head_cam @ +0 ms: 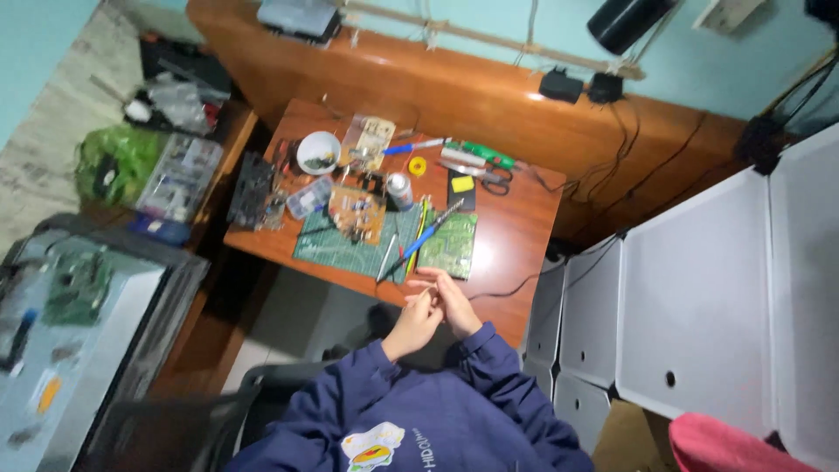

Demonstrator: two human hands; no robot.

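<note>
My left hand (pixel 414 324) and my right hand (pixel 455 306) meet at the front edge of the wooden desk (pixel 516 245), both in navy sleeves. The left fingers curl against the outstretched fingers of the right hand. Whether anything small lies between them is too small to tell. Just beyond the hands lies a green circuit board (pixel 449 246), with a blue-handled tool (pixel 426 236) slanting across its left edge. A green cutting mat (pixel 325 247) with a brown circuit board (pixel 357 215) on it lies further left.
The desk also carries a white bowl (pixel 318 151), a grey can (pixel 399 189), a yellow tape roll (pixel 418 165) and a green-handled tool (pixel 479 156). White cabinet panels (pixel 699 297) stand at the right. A parts organiser (pixel 179 175) and a grey metal case (pixel 83 332) sit at the left.
</note>
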